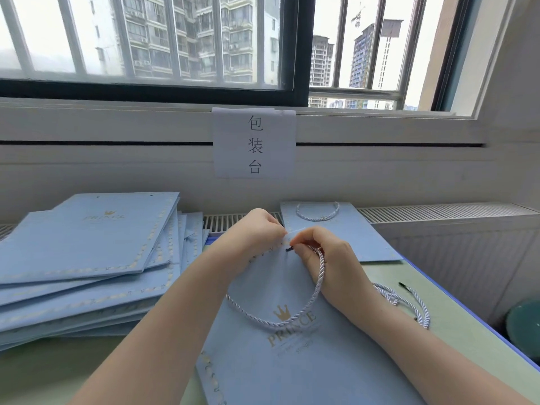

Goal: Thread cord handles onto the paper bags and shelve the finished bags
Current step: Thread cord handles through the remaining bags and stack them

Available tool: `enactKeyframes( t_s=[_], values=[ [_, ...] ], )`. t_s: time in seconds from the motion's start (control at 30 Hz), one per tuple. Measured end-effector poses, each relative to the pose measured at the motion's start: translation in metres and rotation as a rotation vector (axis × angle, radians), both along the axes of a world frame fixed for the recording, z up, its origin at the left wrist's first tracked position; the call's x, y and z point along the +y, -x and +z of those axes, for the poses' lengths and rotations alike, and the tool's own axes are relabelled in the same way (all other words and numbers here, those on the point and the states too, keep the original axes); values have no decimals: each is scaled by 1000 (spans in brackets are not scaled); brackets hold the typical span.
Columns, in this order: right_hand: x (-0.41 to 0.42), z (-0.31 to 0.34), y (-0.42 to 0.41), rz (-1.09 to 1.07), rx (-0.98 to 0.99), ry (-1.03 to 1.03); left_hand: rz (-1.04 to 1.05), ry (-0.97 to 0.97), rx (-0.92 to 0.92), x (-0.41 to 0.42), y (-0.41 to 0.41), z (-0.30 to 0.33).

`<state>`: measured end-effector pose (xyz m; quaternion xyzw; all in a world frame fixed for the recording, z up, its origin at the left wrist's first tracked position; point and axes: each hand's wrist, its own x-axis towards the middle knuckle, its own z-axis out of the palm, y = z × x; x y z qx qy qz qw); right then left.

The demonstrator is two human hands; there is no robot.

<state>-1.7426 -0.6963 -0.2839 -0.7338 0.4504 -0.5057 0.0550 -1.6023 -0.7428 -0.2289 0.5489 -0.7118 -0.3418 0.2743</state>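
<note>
bare forearms (163,317), no sleeves, short-nailed fingers (304,238)

I am pinching the top edge of the bag (292,355) with my left hand (260,229) and holding the cord's (292,320) dark tip at that edge with my right hand (330,258). The cord is looping over the bag. A stack (87,258) is lying left, spare cords (406,302) right.

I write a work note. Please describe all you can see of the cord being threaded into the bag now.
The cord is a twisted rope, pale silver-white, with a dark tip. It curves in a loose loop over the blue bag lying flat. The right hand pinches it near the tip at the bag's top edge, which the left hand holds.
</note>
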Motion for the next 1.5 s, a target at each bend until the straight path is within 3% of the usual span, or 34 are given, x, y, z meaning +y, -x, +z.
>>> enactKeyframes(
  t_s=[0.8, 1.13, 1.33, 1.5],
  values=[
    [-4, -5, 1, -91, 126, 26, 15, -18, 38, 4, -2, 0],
    [4, 2, -1, -25, -104, -126, -51, 85, -78, 4, 0, -3],
    [6, 13, 2, 1, -425, -103, -109, 53, -261, 8, -7, 0],
    [5, 16, 6, -47, -604, -79, -89, 57, -290, 10, -11, 5]
  ],
)
